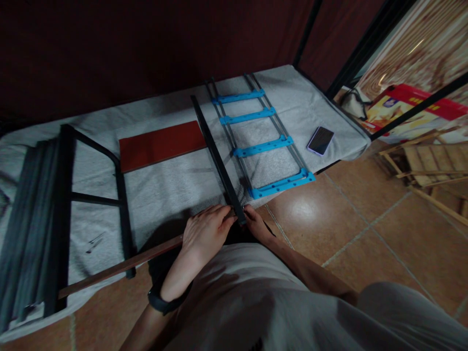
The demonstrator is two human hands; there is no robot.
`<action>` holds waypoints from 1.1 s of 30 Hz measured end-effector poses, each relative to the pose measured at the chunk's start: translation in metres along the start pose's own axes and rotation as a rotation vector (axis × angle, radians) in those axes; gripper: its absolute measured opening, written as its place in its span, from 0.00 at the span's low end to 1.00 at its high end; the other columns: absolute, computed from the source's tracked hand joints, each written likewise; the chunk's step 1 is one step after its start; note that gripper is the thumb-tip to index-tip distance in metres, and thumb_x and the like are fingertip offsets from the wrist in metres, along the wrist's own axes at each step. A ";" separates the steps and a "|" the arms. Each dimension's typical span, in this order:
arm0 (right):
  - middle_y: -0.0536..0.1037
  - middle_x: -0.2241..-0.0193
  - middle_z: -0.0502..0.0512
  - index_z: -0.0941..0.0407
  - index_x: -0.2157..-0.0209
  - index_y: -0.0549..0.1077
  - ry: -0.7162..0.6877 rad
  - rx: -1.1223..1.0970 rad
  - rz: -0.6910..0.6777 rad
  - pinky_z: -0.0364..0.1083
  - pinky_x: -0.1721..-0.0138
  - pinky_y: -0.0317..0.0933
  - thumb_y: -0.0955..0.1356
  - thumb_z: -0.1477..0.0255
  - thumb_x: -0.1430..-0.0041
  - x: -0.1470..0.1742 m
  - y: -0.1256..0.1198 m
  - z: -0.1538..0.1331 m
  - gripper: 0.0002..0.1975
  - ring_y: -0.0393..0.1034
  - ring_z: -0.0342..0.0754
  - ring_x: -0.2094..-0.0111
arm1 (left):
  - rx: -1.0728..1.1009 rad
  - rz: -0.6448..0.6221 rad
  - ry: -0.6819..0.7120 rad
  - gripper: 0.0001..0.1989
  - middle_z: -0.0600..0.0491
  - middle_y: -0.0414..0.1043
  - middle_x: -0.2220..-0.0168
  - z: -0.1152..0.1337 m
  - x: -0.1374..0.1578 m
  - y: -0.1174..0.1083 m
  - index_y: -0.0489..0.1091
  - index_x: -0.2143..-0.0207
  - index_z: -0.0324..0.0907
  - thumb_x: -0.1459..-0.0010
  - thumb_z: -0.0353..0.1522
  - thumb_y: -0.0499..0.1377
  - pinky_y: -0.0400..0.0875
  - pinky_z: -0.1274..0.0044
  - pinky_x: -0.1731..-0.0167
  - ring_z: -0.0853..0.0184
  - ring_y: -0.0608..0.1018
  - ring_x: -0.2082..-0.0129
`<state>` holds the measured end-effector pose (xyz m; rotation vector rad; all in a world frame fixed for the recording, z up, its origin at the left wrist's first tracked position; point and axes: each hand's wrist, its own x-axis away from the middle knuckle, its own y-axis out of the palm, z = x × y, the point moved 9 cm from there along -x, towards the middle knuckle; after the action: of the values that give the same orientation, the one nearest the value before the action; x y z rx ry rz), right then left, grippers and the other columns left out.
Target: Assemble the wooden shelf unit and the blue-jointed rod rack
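My left hand [208,229], with a dark band on the wrist, curls over the near end of a long brown board [124,265] seen on edge. Its fingertips meet a black metal bar [217,158], which slants away across the grey cloth. On the bar's other side, the fingers of my right hand [257,223] are pinched against its near end; a small shiny spot shows there, too small to name. At its far left the board meets a black metal frame [122,204]. A flat red-brown panel [163,146] lies between frame and bar.
Blue crosspieces [263,145] join thin dark rods right of the bar. A phone [321,140] lies farther right. Several dark tubes [27,219] are stacked at the left, near small metal pieces [95,241]. Wooden slatted furniture [435,165] and a red-yellow box [405,114] stand on the tiled floor.
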<state>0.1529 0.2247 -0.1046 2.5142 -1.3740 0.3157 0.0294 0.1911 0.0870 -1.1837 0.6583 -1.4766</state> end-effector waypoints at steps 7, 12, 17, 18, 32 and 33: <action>0.67 0.77 0.44 0.52 0.69 0.64 0.035 0.072 0.026 0.42 0.75 0.60 0.64 0.54 0.38 -0.003 -0.001 0.009 0.15 0.63 0.42 0.76 | -0.019 -0.005 0.004 0.12 0.54 0.79 0.58 0.001 0.000 0.000 0.72 0.62 0.47 0.31 0.38 0.50 0.65 0.74 0.65 0.62 0.80 0.55; 0.67 0.76 0.44 0.52 0.66 0.65 -0.002 0.038 -0.012 0.42 0.73 0.61 0.65 0.54 0.39 -0.001 0.000 0.004 0.15 0.64 0.43 0.75 | -0.017 -0.017 -0.015 0.12 0.54 0.79 0.57 0.001 0.000 0.000 0.72 0.62 0.47 0.31 0.38 0.51 0.67 0.74 0.63 0.62 0.80 0.55; 0.67 0.77 0.44 0.52 0.68 0.65 0.008 0.073 0.008 0.42 0.74 0.60 0.64 0.55 0.39 -0.002 -0.001 0.005 0.15 0.64 0.42 0.76 | 0.006 -0.005 -0.005 0.11 0.54 0.79 0.58 0.001 0.000 -0.001 0.72 0.62 0.48 0.32 0.37 0.51 0.68 0.75 0.62 0.62 0.80 0.55; 0.67 0.77 0.44 0.52 0.68 0.65 0.014 0.072 0.010 0.42 0.74 0.60 0.64 0.55 0.38 -0.002 -0.001 0.006 0.15 0.64 0.42 0.76 | 0.006 -0.005 -0.003 0.11 0.54 0.79 0.58 0.001 -0.001 -0.001 0.72 0.62 0.47 0.32 0.37 0.51 0.68 0.75 0.62 0.62 0.80 0.55; 0.66 0.78 0.44 0.51 0.68 0.63 -0.016 0.107 0.024 0.42 0.76 0.59 0.64 0.57 0.37 -0.002 0.000 0.000 0.13 0.62 0.42 0.77 | -0.023 -0.003 0.001 0.11 0.54 0.79 0.57 0.002 0.000 -0.002 0.72 0.62 0.47 0.31 0.37 0.51 0.65 0.73 0.65 0.60 0.80 0.55; 0.66 0.78 0.44 0.51 0.68 0.63 -0.016 0.108 0.024 0.42 0.76 0.59 0.64 0.56 0.37 -0.002 0.000 0.000 0.13 0.62 0.42 0.77 | -0.024 -0.001 -0.001 0.11 0.54 0.79 0.57 0.002 -0.001 -0.002 0.72 0.61 0.47 0.31 0.37 0.51 0.66 0.73 0.65 0.60 0.80 0.55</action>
<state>0.1516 0.2262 -0.1053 2.5940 -1.4309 0.3851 0.0308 0.1928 0.0890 -1.2029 0.6767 -1.4725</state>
